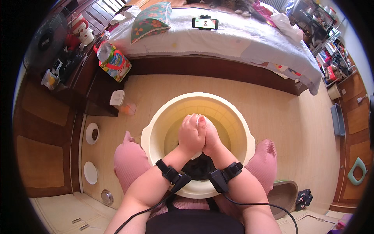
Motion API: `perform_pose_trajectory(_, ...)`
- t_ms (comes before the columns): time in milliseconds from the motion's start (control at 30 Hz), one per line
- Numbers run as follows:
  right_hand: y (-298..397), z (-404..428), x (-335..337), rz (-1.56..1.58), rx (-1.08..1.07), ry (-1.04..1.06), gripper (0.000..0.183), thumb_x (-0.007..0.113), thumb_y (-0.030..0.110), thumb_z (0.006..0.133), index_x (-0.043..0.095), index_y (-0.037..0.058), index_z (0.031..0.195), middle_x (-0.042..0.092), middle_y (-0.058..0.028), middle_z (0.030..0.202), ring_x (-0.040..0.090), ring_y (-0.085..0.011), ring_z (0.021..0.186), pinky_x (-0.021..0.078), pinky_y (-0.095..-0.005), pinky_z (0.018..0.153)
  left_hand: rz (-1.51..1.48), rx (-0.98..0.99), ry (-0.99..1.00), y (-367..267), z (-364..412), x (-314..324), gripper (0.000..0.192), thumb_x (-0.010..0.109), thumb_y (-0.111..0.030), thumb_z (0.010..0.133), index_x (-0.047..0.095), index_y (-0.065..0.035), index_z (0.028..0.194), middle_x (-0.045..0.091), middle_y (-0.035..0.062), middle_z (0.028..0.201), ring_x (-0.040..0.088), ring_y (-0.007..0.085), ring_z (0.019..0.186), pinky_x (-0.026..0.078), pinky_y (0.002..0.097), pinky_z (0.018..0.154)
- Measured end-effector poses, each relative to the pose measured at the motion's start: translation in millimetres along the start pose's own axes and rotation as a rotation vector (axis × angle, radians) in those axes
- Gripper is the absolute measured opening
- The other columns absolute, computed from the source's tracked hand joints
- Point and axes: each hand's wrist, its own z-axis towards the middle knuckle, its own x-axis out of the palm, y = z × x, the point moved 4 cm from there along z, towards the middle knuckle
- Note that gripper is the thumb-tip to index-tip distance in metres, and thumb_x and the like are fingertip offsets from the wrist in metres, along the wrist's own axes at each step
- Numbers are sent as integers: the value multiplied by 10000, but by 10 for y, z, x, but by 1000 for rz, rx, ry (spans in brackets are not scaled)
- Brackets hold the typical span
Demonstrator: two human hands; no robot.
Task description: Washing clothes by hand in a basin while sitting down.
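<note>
A large cream plastic basin (201,96) stands on the floor between my knees, with some liquid in its bottom. Over it my left hand (192,133) and my right hand (212,137) are pressed together, closed around a white cloth-like item (197,155). Only small bits of that white item show, at the fingers and below the palms; the rest is hidden by the hands. Dark fabric (200,167) lies in the near part of the basin, beneath my wrists. Each wrist wears a black strapped device with a cable.
Ahead is a bed (204,42) with a propped phone (205,23), a patterned pillow (152,22) and a cat (242,7). Left are a lidded container (117,98) and a white bowl (88,133). A brown tub (282,196) and slippers (304,199) are at right.
</note>
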Motion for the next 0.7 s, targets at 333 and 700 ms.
perform_pose_trajectory(333,-77,588,-1048,-1723,0,-351,545,383,486,941,615,1,1029,654,-182,859,636,-332,820,503,-402,771,-432,-681,176,513,91,454,291,473,-277,930,588,-24,846,600,192,788,580,394,809,461,454,716)
perform_pose_trajectory(700,-249,387,-942,-2050,80,-396,593,577,400,845,421,165,1367,503,-192,1306,460,-325,1229,379,-414,1011,497,-425,695,1331,-436,700,486,517,-368,903,490,-49,1268,562,246,1176,556,386,1058,454,438,893)
